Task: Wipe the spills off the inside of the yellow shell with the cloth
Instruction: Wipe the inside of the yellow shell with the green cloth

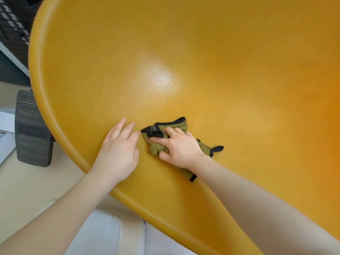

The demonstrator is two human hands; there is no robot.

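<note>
The yellow shell (193,61) fills most of the view, its curved rim running down the left and along the bottom. A bunched green cloth with black trim (166,126) lies on the inner surface near the lower rim. My right hand (177,147) presses down on the cloth, with its fingers spread over it and its thumb curled round the cloth's near edge. My left hand (118,150) rests flat on the shell just left of the cloth, fingers straight and pointing up. I see no distinct spill; a shiny glare patch sits above the hands.
A black ribbed block (31,128) stands on the pale floor left of the shell's rim. A dark keyboard-like object (12,21) sits at the top left. White fabric (103,234) shows below the rim between my forearms.
</note>
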